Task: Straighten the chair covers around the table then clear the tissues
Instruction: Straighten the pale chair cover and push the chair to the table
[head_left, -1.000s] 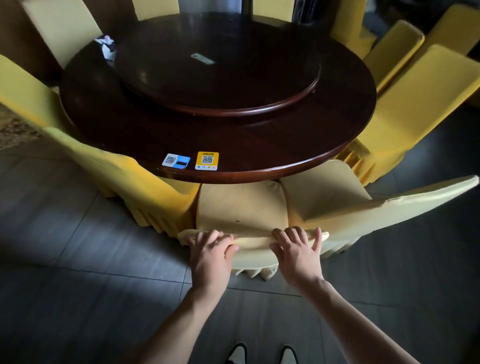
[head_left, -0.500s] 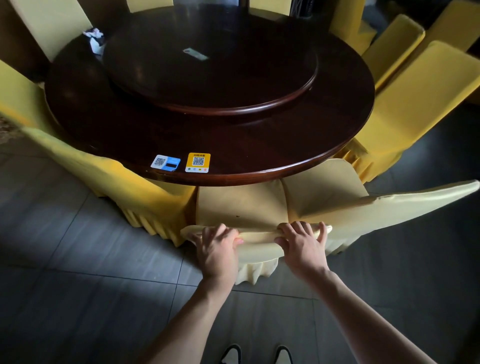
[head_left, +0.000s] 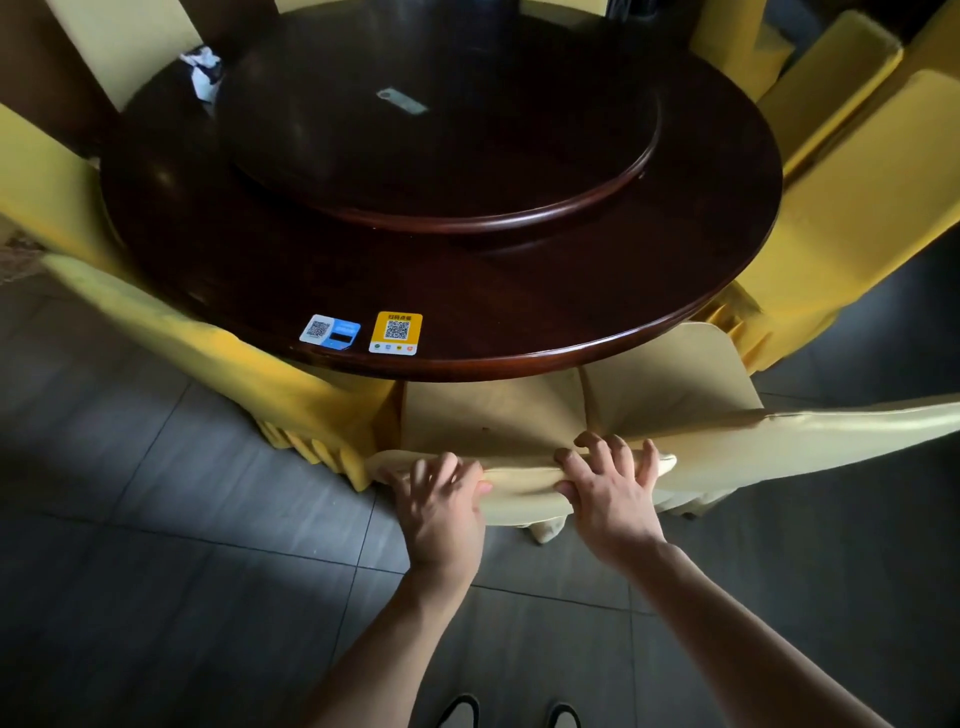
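Observation:
A pale yellow chair cover (head_left: 519, 488) dresses the chair pushed under the near edge of the round dark wooden table (head_left: 467, 291). My left hand (head_left: 444, 506) and my right hand (head_left: 608, 491) both grip the top edge of that chair's back, fingers curled over the fabric, which bunches between them. A crumpled white tissue (head_left: 203, 70) lies on the table's far left, beside the raised turntable (head_left: 441, 114).
More yellow-covered chairs ring the table: one at the near left (head_left: 218, 358), one at the near right (head_left: 779, 436), others at the far right (head_left: 857, 208). Two QR stickers (head_left: 363, 332) sit near the table's front edge. Grey tiled floor lies around my shoes (head_left: 509, 714).
Both hands stay gripped on the chair back's top edge and have shifted slightly up toward the table; the cover's skirt below has been drawn up a little.

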